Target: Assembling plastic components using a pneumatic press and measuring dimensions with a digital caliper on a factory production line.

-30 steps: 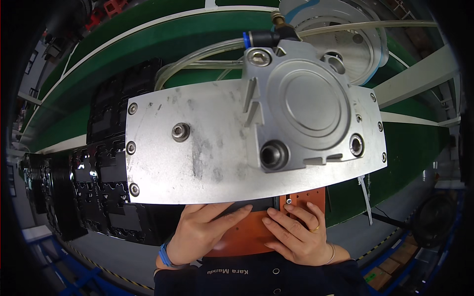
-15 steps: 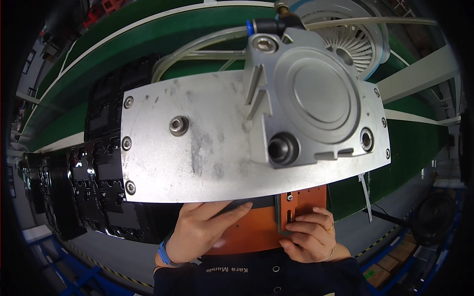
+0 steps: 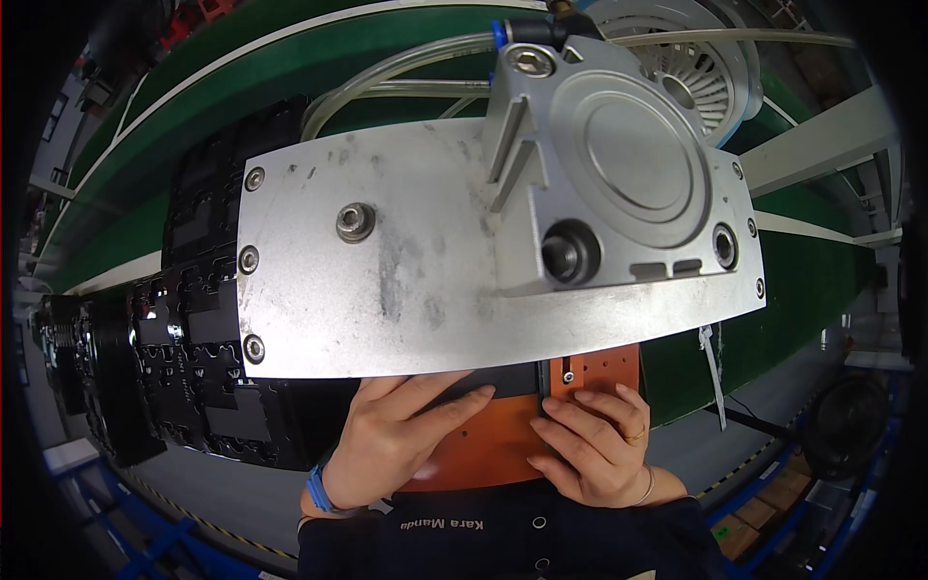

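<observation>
My left hand (image 3: 382,449) rests on the orange base plate (image 3: 474,449). Its thumb lies along a flat black piece (image 3: 507,379) while the other fingers reach beneath the silver metal plate (image 3: 435,300), which hides their tips. My right hand (image 3: 604,449) lies over the slotted orange block (image 3: 599,367), its fingers bent and slightly apart. The fingertips touch the block's left side, beside the black piece's right end; nothing shows in that hand's grasp. Above, a silver pneumatic cylinder (image 3: 638,159) is mounted on the metal plate.
Black moulded trays (image 3: 222,416) are stacked at the left. Clear air hoses (image 3: 396,72) run behind the metal plate. A white round fan (image 3: 706,87) stands at the back right, on a green work surface (image 3: 812,280). A white strap (image 3: 713,377) hangs right of the orange block.
My right hand's fingers have shifted left and up, from the slot to the block's left edge. My left hand stays nearly in place. The view has tilted slightly, so the metal plate sits higher.
</observation>
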Demonstrator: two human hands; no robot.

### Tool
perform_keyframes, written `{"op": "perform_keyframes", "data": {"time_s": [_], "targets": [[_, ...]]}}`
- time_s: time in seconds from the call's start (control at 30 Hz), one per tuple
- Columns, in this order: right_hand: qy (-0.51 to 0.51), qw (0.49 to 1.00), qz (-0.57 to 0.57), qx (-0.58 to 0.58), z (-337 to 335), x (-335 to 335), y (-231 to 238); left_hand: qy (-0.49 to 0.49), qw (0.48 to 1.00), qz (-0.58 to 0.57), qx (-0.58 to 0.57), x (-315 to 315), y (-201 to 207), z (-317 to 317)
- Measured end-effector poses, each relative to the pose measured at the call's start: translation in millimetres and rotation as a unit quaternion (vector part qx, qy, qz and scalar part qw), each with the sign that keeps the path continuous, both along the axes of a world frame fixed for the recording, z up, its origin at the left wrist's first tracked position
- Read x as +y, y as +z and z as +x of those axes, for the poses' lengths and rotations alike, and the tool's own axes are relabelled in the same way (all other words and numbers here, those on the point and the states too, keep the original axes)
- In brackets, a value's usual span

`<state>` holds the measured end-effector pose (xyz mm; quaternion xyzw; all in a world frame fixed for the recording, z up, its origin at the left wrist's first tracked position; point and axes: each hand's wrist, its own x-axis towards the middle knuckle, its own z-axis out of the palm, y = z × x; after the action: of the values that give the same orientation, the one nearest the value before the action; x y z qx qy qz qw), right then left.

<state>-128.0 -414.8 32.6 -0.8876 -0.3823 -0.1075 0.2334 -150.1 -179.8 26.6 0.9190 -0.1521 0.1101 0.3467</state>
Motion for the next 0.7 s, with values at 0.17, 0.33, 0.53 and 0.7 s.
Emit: {"op": "perform_keyframes", "data": {"time_s": [0.17,0.33,0.53,0.7], "targets": [[0.034,0.998,0.047,0.0,-1.7,-10.3,-7.2,-0.006,1.0,-0.002,-0.017,0.3,-3.5,0.4],[0.031,0.998,0.049,0.0,-1.2,-9.6,-7.8,-0.008,1.0,0.001,-0.008,0.1,0.1,2.8],[0.031,0.998,0.05,0.0,-1.4,-8.4,-8.8,-0.004,1.0,-0.001,-0.01,0.6,-0.9,1.5],[0.021,0.999,0.043,0.015,-3.0,-5.6,-4.3,-0.005,1.0,-0.008,-0.011,-1.2,0.6,3.6]]}}
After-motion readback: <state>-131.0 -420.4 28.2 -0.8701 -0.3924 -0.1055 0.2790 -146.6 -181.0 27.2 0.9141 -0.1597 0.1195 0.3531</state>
